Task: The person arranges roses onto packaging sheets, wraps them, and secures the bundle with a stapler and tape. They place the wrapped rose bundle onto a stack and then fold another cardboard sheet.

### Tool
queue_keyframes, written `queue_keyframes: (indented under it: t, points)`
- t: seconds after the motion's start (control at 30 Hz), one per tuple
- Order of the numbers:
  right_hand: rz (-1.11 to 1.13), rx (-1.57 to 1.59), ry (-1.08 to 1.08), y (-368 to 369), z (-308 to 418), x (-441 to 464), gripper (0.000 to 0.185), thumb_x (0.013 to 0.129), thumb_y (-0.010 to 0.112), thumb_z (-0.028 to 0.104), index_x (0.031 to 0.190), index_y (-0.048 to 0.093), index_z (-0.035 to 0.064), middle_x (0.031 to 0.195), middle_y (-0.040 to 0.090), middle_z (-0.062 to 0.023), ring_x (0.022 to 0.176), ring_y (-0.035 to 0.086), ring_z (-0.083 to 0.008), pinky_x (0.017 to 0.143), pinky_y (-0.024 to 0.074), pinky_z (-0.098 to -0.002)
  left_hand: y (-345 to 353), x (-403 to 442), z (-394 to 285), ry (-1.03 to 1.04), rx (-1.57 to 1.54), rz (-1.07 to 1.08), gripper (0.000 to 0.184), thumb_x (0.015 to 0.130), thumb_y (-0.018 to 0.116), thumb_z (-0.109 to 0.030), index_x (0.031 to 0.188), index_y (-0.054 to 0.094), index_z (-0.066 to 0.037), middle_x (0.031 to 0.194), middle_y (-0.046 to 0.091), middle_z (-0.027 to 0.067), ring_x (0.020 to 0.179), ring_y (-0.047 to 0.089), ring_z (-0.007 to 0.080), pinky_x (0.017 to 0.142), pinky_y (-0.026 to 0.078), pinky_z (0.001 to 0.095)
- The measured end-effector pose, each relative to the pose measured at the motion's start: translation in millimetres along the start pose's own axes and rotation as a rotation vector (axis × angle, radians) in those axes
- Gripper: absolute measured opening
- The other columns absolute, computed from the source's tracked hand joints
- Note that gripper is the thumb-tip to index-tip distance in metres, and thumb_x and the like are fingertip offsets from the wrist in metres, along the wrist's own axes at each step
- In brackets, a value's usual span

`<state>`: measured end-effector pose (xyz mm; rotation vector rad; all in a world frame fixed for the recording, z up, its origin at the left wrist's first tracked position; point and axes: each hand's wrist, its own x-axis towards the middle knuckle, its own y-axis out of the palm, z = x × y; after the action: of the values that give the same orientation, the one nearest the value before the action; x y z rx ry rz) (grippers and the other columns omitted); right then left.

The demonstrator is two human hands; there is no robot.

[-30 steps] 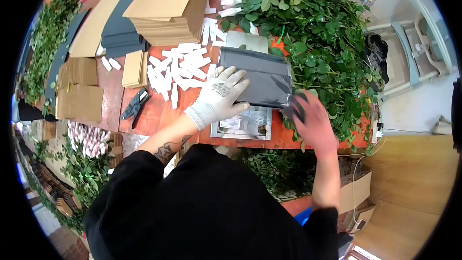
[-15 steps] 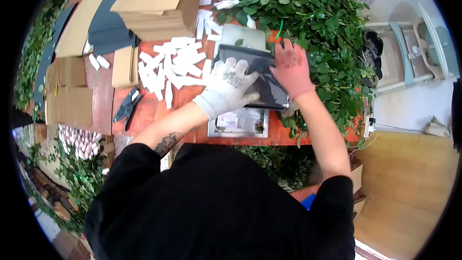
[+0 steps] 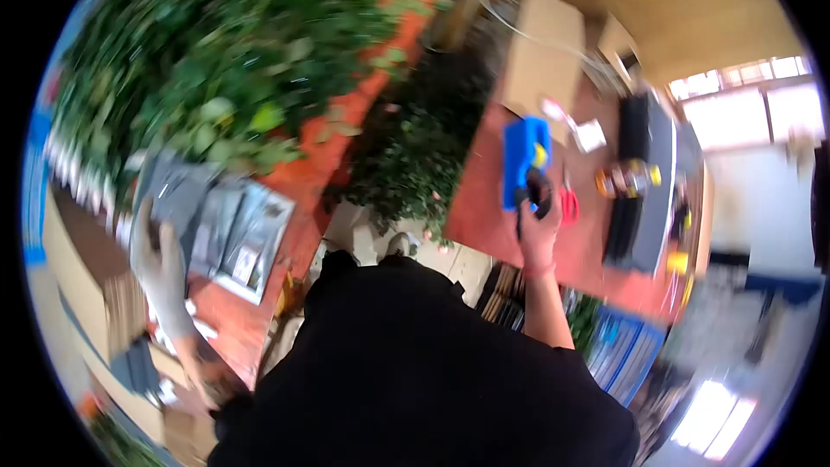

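Observation:
My left hand (image 3: 160, 255), in a pale grey glove, is at the left with its fingers apart. It is beside a dark, flat package (image 3: 177, 186) lying on a metal scale (image 3: 255, 246). At the right, my right hand (image 3: 539, 233) in a pink glove reaches over a second red table. Its fingers are closed around a black, ring-shaped thing (image 3: 542, 190), blurred, whose kind I cannot tell. A blue tape dispenser (image 3: 520, 151) stands just beyond it. Red-handled scissors (image 3: 568, 203) lie right of that hand.
A leafy pile of stems (image 3: 225, 52) covers much of the left table (image 3: 333, 134). On the right table (image 3: 484, 216) are a bottle (image 3: 627, 179), a cardboard piece (image 3: 543, 52) and dark stacked sheets (image 3: 640, 190). More foliage (image 3: 415, 147) fills the gap between the tables.
The view has swung right to a second table. My right hand has left the dark package and closed on a black thing there. My left hand has come off the package's top to its side.

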<state>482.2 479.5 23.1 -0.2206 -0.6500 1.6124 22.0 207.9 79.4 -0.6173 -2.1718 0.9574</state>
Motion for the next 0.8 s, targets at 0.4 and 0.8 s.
queue_keyframes:
  t: [0.4,0.8]
  points:
    - [0.137,0.579,0.558,-41.1,-108.1,40.7,0.032,0.090,0.061,0.024,0.106,0.063,-0.0031,0.092,0.065,-0.0015,0.087,0.058,-0.0103,0.075,0.0446,-0.0215,253.9,-99.0,-274.3,0.462,-0.293,1.381,0.043,0.085,0.054,-0.037,0.112,0.062,-0.006,0.102,0.066,0.0146,0.100,0.062,0.0290,0.088,0.047,0.0381]
    - [-0.080,0.389,0.517,-105.5,-48.0,-110.9,0.024,0.078,0.062,0.002,0.099,0.060,-0.0089,0.131,0.051,-0.0142,0.118,0.050,-0.0211,0.099,0.0403,-0.0330,313.2,-141.2,-326.1,-0.560,-1.238,1.570,0.052,0.097,0.046,-0.042,0.130,0.045,-0.001,0.118,0.057,0.0096,0.106,0.057,0.0191,0.090,0.048,0.0324]
